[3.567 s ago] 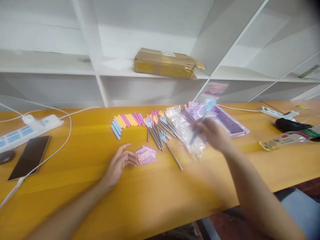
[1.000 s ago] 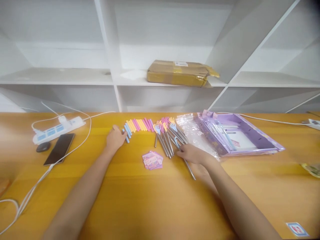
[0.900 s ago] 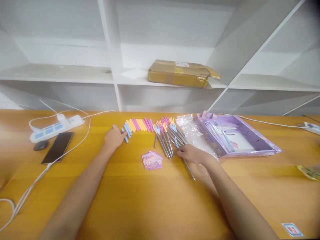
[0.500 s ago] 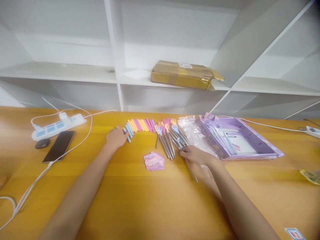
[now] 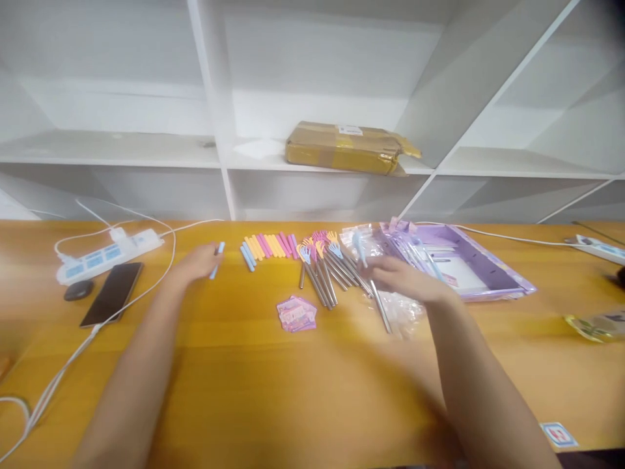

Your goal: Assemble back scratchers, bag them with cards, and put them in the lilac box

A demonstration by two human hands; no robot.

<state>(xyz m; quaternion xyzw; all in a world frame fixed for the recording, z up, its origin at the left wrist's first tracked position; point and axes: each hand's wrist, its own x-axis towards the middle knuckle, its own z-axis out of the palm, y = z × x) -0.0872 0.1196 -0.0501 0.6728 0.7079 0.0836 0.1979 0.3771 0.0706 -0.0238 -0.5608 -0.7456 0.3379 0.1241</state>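
My left hand (image 5: 198, 262) is closed around a short light-blue foam tube (image 5: 217, 260), lifted to the left of a row of blue, yellow and pink tubes (image 5: 268, 246). In my right hand (image 5: 393, 277) is a back scratcher (image 5: 379, 305) with a blue head and a metal rod, its head pointing away and its rod slanting toward me. Left of that hand lies a pile of similar back scratchers (image 5: 319, 277) with pink, yellow and blue claw heads. Both hands are slightly blurred.
Pink printed cards (image 5: 297, 314) lie in front of the pile. To the right are clear plastic bags (image 5: 400, 306) and a purple tray box (image 5: 525, 286). At left are a power strip (image 5: 92, 262), phone (image 5: 111, 294) and cables. A taped carton (image 5: 351, 148) sits on the shelf.
My left hand has taken a blue tube from the row's left end and moved left with it. My right hand has lifted the blue back scratcher off the pile and shifted right.
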